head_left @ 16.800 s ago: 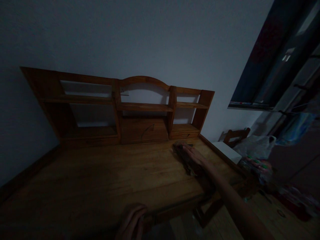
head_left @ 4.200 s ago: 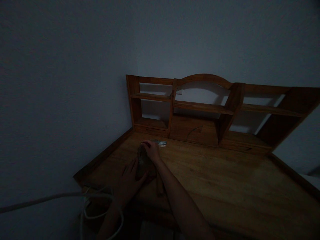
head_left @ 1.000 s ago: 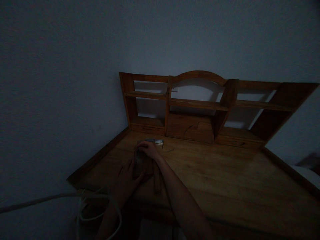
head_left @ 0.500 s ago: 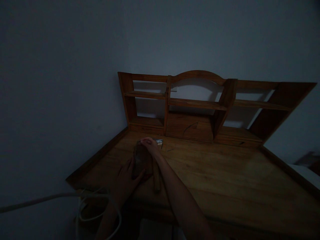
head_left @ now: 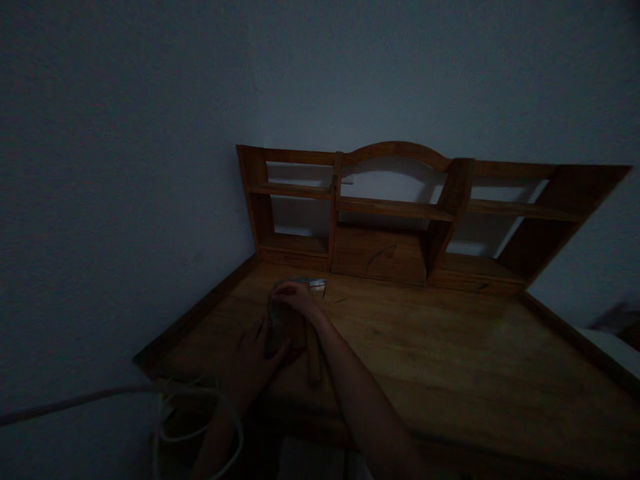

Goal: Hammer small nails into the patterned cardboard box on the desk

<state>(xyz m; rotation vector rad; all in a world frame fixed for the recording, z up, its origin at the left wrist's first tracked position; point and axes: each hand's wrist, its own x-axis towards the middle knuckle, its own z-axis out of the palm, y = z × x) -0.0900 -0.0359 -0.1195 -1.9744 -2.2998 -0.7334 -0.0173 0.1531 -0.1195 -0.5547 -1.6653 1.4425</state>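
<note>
A dark brown, flattish object (head_left: 289, 329) lies on the yellowish wooden desk (head_left: 425, 353), left hand (head_left: 250, 357) spread against it, right hand (head_left: 294, 297) curled at its far edge, grip unclear from here; behind, an arched brown wooden shelf unit (head_left: 383, 243), pale wall (head_left: 400, 73) beyond.

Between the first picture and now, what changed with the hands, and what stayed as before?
The right hand has moved from the right side of the desk to its left end; the left hand also shifted left. Both now touch a dark object. The wooden shelf stays at the desk's back.
</note>
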